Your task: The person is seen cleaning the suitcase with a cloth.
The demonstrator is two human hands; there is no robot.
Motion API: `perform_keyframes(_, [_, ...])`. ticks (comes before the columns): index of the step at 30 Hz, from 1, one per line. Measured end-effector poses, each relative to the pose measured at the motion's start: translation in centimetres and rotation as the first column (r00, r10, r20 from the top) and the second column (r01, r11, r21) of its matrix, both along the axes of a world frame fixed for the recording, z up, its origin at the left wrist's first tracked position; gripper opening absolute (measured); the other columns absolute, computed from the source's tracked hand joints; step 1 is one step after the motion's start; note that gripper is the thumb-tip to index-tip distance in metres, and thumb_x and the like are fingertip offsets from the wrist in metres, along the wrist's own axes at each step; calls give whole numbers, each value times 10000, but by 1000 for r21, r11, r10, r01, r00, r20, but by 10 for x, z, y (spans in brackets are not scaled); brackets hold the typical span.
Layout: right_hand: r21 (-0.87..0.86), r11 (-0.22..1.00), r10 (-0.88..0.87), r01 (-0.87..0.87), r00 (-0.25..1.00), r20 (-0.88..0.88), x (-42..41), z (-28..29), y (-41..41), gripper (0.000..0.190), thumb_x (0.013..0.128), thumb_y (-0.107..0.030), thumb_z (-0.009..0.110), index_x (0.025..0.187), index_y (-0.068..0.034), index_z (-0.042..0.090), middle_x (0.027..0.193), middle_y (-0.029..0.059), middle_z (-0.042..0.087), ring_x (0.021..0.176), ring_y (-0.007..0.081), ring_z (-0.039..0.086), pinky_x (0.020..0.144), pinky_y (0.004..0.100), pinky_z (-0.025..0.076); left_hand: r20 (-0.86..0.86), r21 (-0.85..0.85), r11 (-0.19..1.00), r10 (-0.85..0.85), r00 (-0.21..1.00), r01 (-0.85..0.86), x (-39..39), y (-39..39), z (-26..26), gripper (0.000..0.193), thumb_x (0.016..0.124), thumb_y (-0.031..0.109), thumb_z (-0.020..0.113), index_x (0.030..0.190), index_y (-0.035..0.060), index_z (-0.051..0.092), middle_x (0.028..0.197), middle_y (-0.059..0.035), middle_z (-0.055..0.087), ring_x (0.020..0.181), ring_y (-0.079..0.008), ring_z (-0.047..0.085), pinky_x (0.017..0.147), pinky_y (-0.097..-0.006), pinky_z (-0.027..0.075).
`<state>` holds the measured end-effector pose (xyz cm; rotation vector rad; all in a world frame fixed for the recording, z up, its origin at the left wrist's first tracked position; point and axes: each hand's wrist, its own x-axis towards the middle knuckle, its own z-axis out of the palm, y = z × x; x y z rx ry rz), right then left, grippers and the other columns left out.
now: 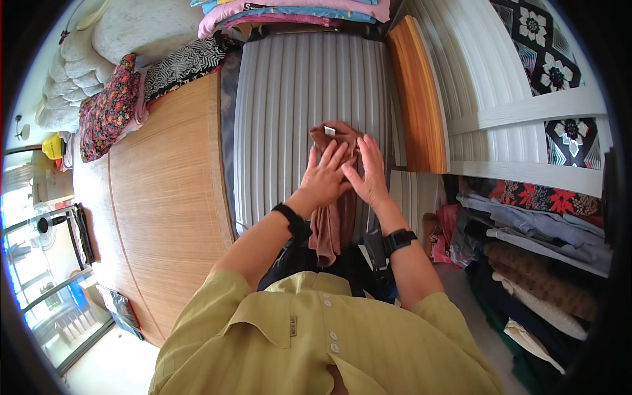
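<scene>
A brown garment (335, 222) with a small white label near its far end lies partly bunched on a grey ribbed hard-shell suitcase (281, 98). My left hand (323, 177) rests flat on the cloth, fingers spread. At the garment's right edge is my right hand (369, 173), its thumb and fingers apart and touching the fabric. Both hands are close together, and they cover the middle of the garment. Its lower part hangs over the suitcase's near edge towards my body.
To the left is a wooden bed board (168, 163) with a floral cloth bundle (111, 108). Folded clothes (306, 12) are stacked beyond the suitcase. On the right stand an orange-brown wooden panel (417, 94), a white wardrobe door (523, 116) and piled clothes (543, 281).
</scene>
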<state>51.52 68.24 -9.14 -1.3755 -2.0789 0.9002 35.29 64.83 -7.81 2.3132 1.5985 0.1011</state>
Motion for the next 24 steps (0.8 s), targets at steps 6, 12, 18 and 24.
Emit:
perform_keyframes(6, [-6,1000,17,-16,981,191,-25,26,-62,961,777,-547,705,1503,-82,281,1571,212,202,1448,432,177,1123,651,139,171,-196,979,83,982,-48,-18,23,5,444,907,285,549,1347,234,571,1580,-68,283,1476,-359,172,1144,-637,155])
perform_keyframes(12, [86,993,46,-87,917,395,-25,7,-77,768,839,-419,681,1458,-81,377,1567,149,256,1452,346,217,1134,627,156,465,198,938,165,870,-284,-56,-3,13,473,788,75,603,1257,134,614,1447,-167,448,1376,-436,339,1116,-591,269])
perform_keyframes(18, [41,999,-16,-7,844,536,31,-1,-127,705,843,-353,659,1424,-40,409,1541,121,313,1448,340,229,1138,619,142,-27,183,839,525,850,-512,-116,-52,2,690,842,243,660,1466,162,376,1563,-185,242,1420,-436,238,1110,-587,262])
perform_keyframes(24, [-17,995,-80,103,855,512,39,-3,-134,769,862,-410,626,1445,7,346,1552,190,255,1459,387,173,1133,642,84,-21,9,719,695,719,-695,-136,-82,-24,755,887,420,607,1520,157,291,1571,-254,157,1422,-472,195,1101,-581,268])
